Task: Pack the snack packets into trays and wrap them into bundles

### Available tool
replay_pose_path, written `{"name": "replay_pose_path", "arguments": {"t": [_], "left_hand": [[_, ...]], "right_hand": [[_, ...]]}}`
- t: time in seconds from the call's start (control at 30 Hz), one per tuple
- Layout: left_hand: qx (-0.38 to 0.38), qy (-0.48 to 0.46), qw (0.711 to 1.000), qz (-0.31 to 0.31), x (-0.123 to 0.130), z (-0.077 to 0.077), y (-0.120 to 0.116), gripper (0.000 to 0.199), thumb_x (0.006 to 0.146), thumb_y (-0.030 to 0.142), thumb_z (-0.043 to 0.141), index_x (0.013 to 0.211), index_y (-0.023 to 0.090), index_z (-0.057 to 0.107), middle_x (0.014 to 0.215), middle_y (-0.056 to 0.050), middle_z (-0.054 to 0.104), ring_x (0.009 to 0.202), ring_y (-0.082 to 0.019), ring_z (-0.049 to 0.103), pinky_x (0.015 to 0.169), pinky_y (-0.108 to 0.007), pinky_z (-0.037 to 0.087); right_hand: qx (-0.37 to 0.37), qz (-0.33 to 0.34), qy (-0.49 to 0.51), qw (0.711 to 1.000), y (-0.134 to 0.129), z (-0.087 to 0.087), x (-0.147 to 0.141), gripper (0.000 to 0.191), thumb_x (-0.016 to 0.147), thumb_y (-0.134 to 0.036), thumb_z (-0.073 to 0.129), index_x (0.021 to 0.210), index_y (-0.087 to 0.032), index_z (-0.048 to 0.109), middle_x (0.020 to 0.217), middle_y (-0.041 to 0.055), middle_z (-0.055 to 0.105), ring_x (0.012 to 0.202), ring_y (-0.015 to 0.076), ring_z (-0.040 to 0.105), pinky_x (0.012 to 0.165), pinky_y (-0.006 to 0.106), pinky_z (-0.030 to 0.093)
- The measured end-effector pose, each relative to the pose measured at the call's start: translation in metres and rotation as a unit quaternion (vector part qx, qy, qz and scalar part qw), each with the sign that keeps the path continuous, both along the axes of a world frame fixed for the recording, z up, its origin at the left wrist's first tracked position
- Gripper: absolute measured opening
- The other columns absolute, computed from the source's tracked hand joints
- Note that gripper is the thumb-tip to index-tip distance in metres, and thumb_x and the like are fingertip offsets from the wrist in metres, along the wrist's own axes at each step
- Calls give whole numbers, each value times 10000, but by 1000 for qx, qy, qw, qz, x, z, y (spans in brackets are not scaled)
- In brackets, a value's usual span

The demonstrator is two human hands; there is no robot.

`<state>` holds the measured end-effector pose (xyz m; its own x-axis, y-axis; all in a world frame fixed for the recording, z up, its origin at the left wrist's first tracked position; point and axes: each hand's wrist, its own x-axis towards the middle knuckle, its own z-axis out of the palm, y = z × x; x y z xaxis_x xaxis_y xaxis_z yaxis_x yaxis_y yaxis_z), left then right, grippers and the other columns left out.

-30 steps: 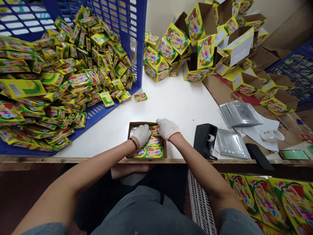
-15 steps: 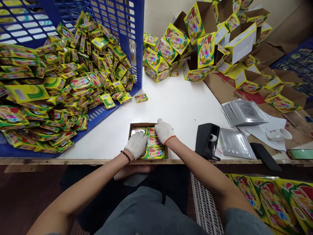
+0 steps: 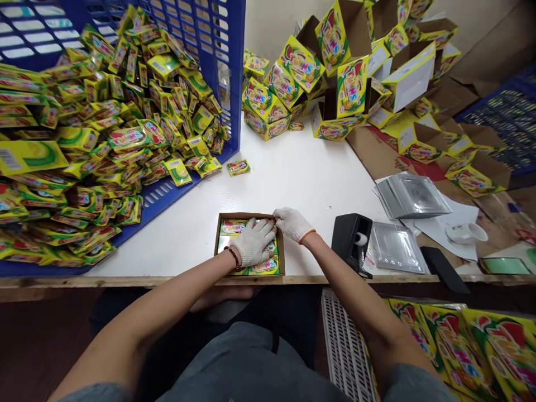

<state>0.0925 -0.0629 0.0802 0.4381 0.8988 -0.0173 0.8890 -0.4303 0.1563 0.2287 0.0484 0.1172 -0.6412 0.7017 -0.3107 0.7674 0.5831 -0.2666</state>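
Head view: left hand, in white knit glove with dark beaded bracelet at the wrist, lies open, palm down, fingers spread, on the small yellow-green printed packs inside the shallow brown cardboard box. Box sits at the near edge of the white tabletop, in front of the person; packs lie flat in rows, some hidden under the glove. Right hand, white knit glove with orange cuff edge, has fingers bent at the box's far right corner; cannot tell whether it grips the rim. Beyond, left: blue slatted plastic basket heaped with similar packs; one loose yellow-green pack lies on the tabletop just beside it. Right of the right hand: black plastic tape dispenser, then stacked clear plastic trays. Open yellow printed cartons pile up at the back right.
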Motion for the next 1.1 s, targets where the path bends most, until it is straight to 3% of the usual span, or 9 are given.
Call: {"name": "replay_pose_path", "arguments": {"t": [0.23,0.5,0.57,0.67,0.77,0.87,0.93,1.0,1.1], "left_hand": [[4,-2,1000,11,-1,-17,-5,825,857,678,489,1451,108,440,1495,-198,439,1358,-362,365,1145,-568,169],[2,-21,999,39,1,-7,-9,747,791,673,561,1298,125,569,1375,-194,521,1271,-358,420,1104,-560,238],[-13,-30,998,55,2,-6,-11,778,761,677,592,1325,143,553,1419,-210,480,1312,-375,386,1104,-597,226],[-47,-37,997,50,1,0,-9,876,664,680,677,1348,151,536,1444,-230,449,1322,-405,377,1099,-645,220],[-105,-82,991,29,-10,16,1,781,668,667,680,1268,175,591,1342,-192,541,1205,-371,501,1031,-566,374],[-129,-165,977,48,-43,38,24,421,863,526,542,1112,205,652,1149,-97,646,997,-245,608,887,-393,492],[-65,-177,973,133,-80,50,48,336,936,387,448,1118,187,647,1172,-92,644,1065,-229,588,946,-367,468],[-14,-125,965,232,-125,52,79,345,942,328,428,1183,168,617,1255,-103,598,1173,-252,529,1013,-394,416],[4,2,936,352,-186,36,125,419,910,392,499,1230,135,584,1334,-153,505,1261,-338,434,1051,-472,331]], "right_hand": [[3,28,-24,999,1,-3,-3,283,849,-111,456,980,-145,705,1021,109,697,941,187,606,770,238,382],[-63,106,-79,989,28,7,-12,234,883,-206,510,908,-189,742,886,53,731,818,178,642,705,239,414],[-78,110,-68,989,44,5,-26,246,900,-225,511,971,-204,745,907,43,740,821,177,658,716,238,443],[-29,88,12,996,72,-5,-63,359,918,-195,496,1241,-171,650,1194,99,683,1034,190,644,892,252,463],[52,90,51,993,100,-19,-111,461,914,-173,491,1372,-158,537,1366,153,551,1148,219,588,987,307,448],[105,115,26,987,127,-32,-151,546,898,-156,493,1442,-180,455,1487,182,415,1309,282,457,1031,394,425],[125,136,6,983,143,-40,-167,583,904,-174,488,1479,-176,396,1535,197,343,1392,330,342,1056,466,387],[121,148,-10,981,154,-48,-173,553,925,-202,462,1473,-180,393,1506,202,372,1346,352,390,1033,505,386],[106,133,-35,985,159,-52,-170,453,960,-201,380,1405,-183,461,1371,191,484,1137,315,551,938,468,431]]}}
